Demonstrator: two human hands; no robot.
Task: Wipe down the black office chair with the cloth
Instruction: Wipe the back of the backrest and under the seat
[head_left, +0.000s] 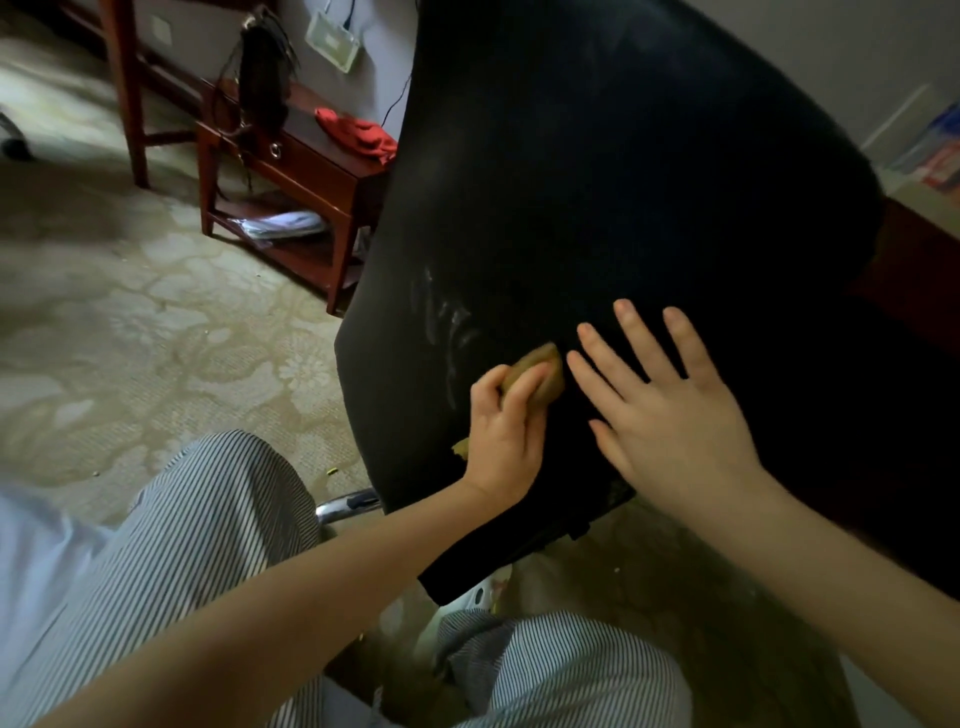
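While the right hand (670, 415) lay spread on the chair (597, 197), the left hand (501, 431) gripped the cloth (543, 371); it looked soft, best held bunched.

Black office chair (623, 182): broad dark panel, tilted, filling the view from centre towards 2 o'clock, with pale smear marks (449, 322) left of centre. Tan cloth (545, 371): bunched, pressed on the panel, at 4 o'clock from the smears.

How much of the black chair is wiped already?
Only a bit looks done: pale streaks mark the chair beside the cloth. Now the left hand grips the cloth against the chair while the right hand lies flat on it. The upper part, faintly smudged, probably still needs wiping.
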